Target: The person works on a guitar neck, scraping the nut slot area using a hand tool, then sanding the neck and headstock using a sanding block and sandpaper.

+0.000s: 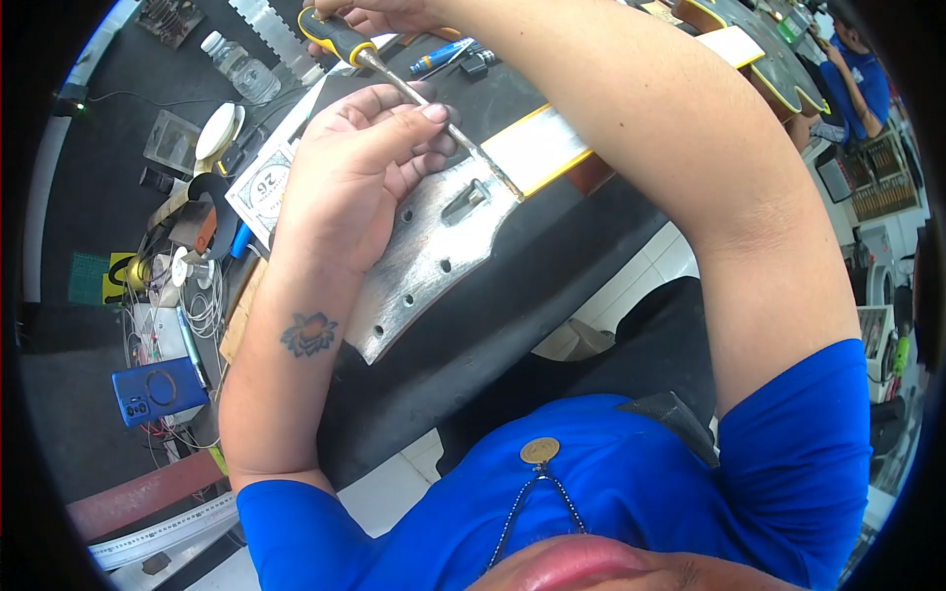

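Observation:
A guitar headstock with several holes lies on the dark bench, joined to a neck with a white strip and yellow edges. My left hand is closed round the metal shaft of a screwdriver, thumb and fingers pinching it above the headstock. Up at the top edge, my right hand is at the black and yellow handle, its fingers partly cut off by the frame. The shaft slants down to the slot between headstock and white strip. A small recess shows beside the tip.
At the left lie a plastic bottle, a white tape roll, tangled wires and a blue phone. A blue pen-like tool lies beyond my hands. Another person sits at the upper right.

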Motion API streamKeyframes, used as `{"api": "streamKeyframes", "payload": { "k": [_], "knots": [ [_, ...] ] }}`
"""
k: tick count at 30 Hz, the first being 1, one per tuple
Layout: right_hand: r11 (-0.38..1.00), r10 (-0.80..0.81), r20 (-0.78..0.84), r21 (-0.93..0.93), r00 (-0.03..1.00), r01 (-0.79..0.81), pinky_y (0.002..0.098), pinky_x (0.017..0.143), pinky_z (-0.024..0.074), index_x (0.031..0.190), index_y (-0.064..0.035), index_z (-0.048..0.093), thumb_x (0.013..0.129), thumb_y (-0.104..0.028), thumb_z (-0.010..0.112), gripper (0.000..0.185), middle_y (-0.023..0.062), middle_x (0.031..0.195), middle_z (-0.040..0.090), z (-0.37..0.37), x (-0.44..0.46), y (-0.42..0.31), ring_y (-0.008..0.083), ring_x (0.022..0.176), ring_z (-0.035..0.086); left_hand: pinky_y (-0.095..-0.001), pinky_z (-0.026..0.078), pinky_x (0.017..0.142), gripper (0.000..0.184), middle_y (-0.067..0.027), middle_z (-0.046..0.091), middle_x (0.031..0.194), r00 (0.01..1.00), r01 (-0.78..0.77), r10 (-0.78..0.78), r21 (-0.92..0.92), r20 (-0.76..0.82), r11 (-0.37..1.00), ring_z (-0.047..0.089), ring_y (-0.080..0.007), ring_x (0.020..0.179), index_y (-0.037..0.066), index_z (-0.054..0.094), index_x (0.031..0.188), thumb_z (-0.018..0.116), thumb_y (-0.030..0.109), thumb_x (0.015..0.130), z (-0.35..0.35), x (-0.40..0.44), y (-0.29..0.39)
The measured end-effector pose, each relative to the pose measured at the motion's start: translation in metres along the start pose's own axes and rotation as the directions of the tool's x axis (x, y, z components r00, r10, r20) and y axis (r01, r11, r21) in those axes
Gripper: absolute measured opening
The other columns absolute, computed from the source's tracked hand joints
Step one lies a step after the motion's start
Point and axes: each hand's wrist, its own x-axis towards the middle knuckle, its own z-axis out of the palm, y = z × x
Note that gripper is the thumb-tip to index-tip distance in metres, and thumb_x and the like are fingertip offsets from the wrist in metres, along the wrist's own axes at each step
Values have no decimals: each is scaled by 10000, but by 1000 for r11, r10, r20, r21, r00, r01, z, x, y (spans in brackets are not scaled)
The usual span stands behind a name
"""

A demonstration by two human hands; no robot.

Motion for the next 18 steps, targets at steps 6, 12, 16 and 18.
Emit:
{"api": "streamKeyframes", "payload": {
  "k": [6,12,16,18],
  "knots": [
    [1000,-7,-16,3,1000,7,244,447,330,831,-79,651,934,-51,676,109,-24,702,547,3,-4,-1,67,527,436,-285,535,845,328,-104,702,1013,1000,8,-8,-1,15,1000,644,-148,895,-56,631,1214,761,64,937,-2,1,-1],
    [1000,8,-8,-10,1000,-8,233,443,342,832,-69,652,921,-44,683,98,-15,697,552,3,-5,-1,69,514,435,-286,540,852,312,-109,720,1012,999,22,-23,4,28,1000,659,-151,899,-55,640,1200,759,63,937,-3,1,-1],
    [998,58,3,-15,998,-58,239,436,346,795,-58,647,899,-26,685,115,-6,682,548,2,-7,-3,71,507,434,-290,551,859,306,-117,729,1011,999,29,-30,31,33,999,684,-163,887,-59,641,1195,756,56,936,-5,2,-3],
    [996,85,49,10,995,-86,244,433,353,772,-56,644,886,-16,679,125,-1,674,548,0,-4,-1,75,507,441,-291,555,861,293,-119,730,1005,999,39,-41,65,34,997,692,-167,878,-62,641,1191,746,51,942,-7,3,-3]
  ]
}}
